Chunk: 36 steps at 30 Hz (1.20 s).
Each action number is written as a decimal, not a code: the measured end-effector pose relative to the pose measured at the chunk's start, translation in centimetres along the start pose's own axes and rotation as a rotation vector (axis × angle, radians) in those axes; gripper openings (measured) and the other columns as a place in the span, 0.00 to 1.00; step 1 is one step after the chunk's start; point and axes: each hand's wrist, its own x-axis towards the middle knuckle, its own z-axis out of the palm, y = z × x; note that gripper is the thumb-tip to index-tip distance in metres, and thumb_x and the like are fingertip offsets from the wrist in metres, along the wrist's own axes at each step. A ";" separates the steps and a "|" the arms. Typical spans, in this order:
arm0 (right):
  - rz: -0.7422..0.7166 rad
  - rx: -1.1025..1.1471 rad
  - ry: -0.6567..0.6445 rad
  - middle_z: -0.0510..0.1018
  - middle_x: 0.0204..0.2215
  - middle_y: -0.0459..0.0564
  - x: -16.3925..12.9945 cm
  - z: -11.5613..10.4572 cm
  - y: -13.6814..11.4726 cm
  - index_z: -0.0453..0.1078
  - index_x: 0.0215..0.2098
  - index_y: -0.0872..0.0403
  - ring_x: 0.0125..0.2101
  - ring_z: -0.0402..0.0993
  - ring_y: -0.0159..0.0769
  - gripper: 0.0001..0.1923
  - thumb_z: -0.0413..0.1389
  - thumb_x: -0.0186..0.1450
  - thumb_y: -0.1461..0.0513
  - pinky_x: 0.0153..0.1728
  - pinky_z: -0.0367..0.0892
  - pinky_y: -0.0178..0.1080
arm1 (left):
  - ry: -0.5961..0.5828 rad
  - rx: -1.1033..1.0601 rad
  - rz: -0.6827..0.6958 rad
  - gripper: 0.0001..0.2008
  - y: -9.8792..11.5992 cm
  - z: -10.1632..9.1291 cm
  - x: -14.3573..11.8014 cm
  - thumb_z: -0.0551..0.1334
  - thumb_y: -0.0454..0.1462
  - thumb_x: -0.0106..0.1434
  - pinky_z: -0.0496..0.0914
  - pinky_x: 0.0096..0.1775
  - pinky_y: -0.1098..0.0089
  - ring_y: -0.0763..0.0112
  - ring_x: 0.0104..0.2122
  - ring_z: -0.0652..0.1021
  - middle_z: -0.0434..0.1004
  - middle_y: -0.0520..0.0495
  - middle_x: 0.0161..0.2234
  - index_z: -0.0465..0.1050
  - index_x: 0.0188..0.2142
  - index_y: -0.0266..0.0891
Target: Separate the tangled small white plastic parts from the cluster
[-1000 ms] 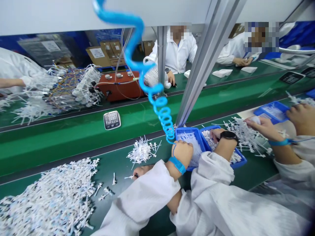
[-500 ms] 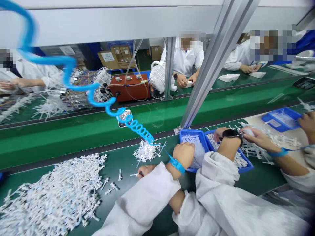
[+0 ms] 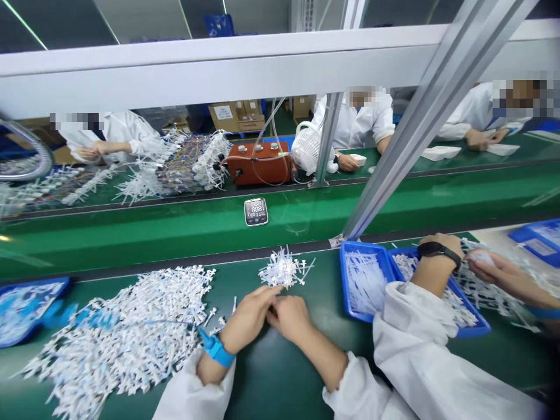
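White plastic pieces (image 3: 284,268) are lying in a small, bristling pile on the green worktop (image 3: 271,379), just beyond the person's two hands. Their left hand (image 3: 249,318), with a blue band (image 3: 216,348) circling the wrist, is stretching its fingertips to the pile's near edge, fingers held close together. Beside it, the right hand (image 3: 291,318) is curling inward, its fingers bunched against the left; from where I'm standing, I cannot tell whether either is pinching anything. Over to the left, a large heap (image 3: 131,332) of similar pieces is spreading beside a blue tray (image 3: 65,283). To the right, another blue tray (image 3: 345,280) is holding thin, pale tubes, and a third tray (image 3: 476,333) next to it is holding small white parts. A co-worker's watch-wearing arm (image 3: 431,280) is reaching across that third one.
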 end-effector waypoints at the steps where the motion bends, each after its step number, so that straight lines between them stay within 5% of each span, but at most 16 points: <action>1: -0.003 0.001 -0.023 0.80 0.30 0.47 0.3 2.3 -1.5 0.77 0.36 0.50 0.32 0.76 0.34 0.08 0.58 0.64 0.56 0.33 0.62 0.31 | 0.056 0.011 -0.088 0.19 -1.3 -0.1 -1.0 0.47 0.33 0.70 0.72 0.41 0.67 0.68 0.37 0.77 0.76 0.47 0.37 0.65 0.57 0.44; 3: 0.007 -0.003 -0.046 0.81 0.31 0.45 0.5 5.6 -3.0 0.76 0.38 0.47 0.32 0.76 0.34 0.07 0.57 0.63 0.57 0.32 0.61 0.31 | 0.130 0.046 -0.222 0.15 -3.1 -0.1 -2.4 0.47 0.37 0.71 0.71 0.38 0.67 0.68 0.33 0.77 0.76 0.49 0.33 0.67 0.52 0.43; 6: 0.017 -0.006 -0.039 0.81 0.32 0.42 0.6 7.3 -2.6 0.76 0.40 0.45 0.33 0.76 0.33 0.08 0.56 0.64 0.58 0.33 0.59 0.32 | 0.135 0.125 -0.234 0.12 -4.1 0.2 -3.4 0.49 0.40 0.71 0.70 0.40 0.65 0.65 0.36 0.76 0.75 0.48 0.34 0.70 0.40 0.42; 14: 0.007 0.006 -0.036 0.80 0.29 0.41 0.8 7.1 -2.1 0.75 0.39 0.45 0.30 0.74 0.31 0.07 0.56 0.63 0.58 0.29 0.55 0.32 | 0.124 0.224 -0.126 0.12 -5.4 1.1 -3.7 0.52 0.37 0.70 0.67 0.47 0.60 0.64 0.39 0.73 0.75 0.47 0.38 0.74 0.39 0.42; 36: -0.001 -0.091 -0.070 0.80 0.31 0.41 0.8 7.2 -2.1 0.72 0.41 0.45 0.32 0.74 0.32 0.07 0.53 0.66 0.57 0.29 0.51 0.33 | 0.055 0.370 -0.208 0.11 -5.7 1.6 -3.2 0.52 0.38 0.71 0.59 0.42 0.63 0.65 0.40 0.71 0.75 0.50 0.38 0.73 0.37 0.43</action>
